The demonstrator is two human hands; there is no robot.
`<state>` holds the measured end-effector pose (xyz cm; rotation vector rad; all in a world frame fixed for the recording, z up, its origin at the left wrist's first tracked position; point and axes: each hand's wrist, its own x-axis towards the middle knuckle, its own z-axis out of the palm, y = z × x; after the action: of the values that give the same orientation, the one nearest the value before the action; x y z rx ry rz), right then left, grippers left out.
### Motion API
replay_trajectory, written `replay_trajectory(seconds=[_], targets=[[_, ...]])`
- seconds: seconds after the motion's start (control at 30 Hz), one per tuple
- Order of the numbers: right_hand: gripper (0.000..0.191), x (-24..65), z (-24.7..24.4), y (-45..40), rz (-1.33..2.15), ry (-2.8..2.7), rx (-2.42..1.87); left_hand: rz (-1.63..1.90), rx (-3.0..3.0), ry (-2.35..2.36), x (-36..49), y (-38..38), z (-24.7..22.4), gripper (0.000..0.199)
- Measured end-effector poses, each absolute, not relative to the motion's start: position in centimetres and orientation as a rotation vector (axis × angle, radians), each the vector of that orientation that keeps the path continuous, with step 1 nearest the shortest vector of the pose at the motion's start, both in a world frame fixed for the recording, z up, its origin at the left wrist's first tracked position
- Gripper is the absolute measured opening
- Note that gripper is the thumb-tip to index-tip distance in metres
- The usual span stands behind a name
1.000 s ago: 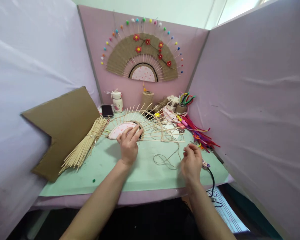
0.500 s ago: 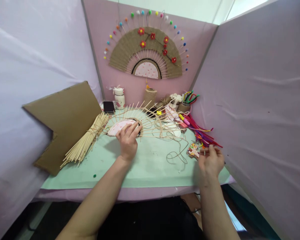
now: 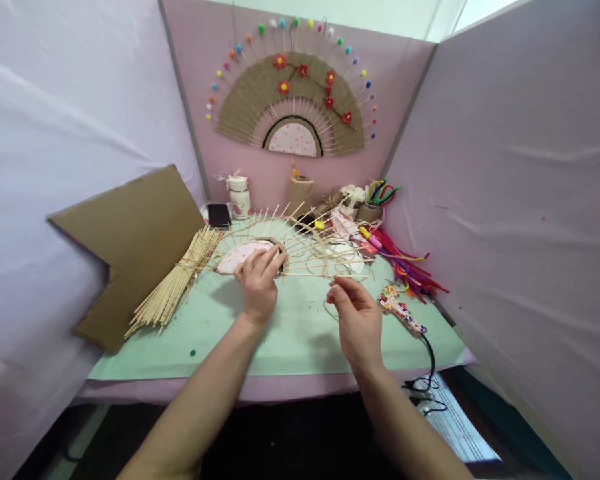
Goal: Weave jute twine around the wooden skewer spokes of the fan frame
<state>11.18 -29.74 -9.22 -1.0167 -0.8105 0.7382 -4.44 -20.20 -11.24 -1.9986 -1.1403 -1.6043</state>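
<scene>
A fan frame [image 3: 300, 248] of thin wooden sticks and twine lies on the table, its base a pink dotted half-circle [image 3: 241, 256] with a dark edge. My left hand [image 3: 260, 283] presses its bent fingers over the right part of this base and holds it. Just below the fan's right end, my right hand [image 3: 359, 320] has thumb and fingers pinched together on what looks like thin twine [image 3: 329, 311], whose loop shows beside the fingertips. To the right of that hand a patterned glue gun [image 3: 404, 312] lies with its black cord over the table edge.
A bundle of sticks [image 3: 175, 280] and cut cardboard [image 3: 130, 247] stand on the left. Behind are a white bottle [image 3: 239, 199], a twine spool [image 3: 300, 193] and a pot of scissors [image 3: 370, 212]. Pipe cleaners [image 3: 413, 270] lie right. A finished fan [image 3: 250, 100] hangs on the back panel.
My right hand has moved left from beside the glue gun to the fan's right end, and the twine has shifted with it. The glue gun now lies uncovered. My left hand stays on the base.
</scene>
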Motion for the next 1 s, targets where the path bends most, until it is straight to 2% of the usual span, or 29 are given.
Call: replay_trajectory(seconds=[0.17,0.53,1.0], targets=[[0.020,11.3,-9.0,-28.7,0.771,-0.747,-0.961,-1.592,-1.999,-1.124,-4.3,-20.3,-11.3,0.040],[0.023,10.6,-9.4,-28.6,0.721,-0.710,-0.991,-1.557,-1.975,-1.072,-4.2,-20.5,-11.4,0.040],[0.023,10.7,-9.0,-28.2,0.845,-0.610,-0.997,-1.510,-1.942,-1.025,-4.1,-20.5,-11.8,0.036]])
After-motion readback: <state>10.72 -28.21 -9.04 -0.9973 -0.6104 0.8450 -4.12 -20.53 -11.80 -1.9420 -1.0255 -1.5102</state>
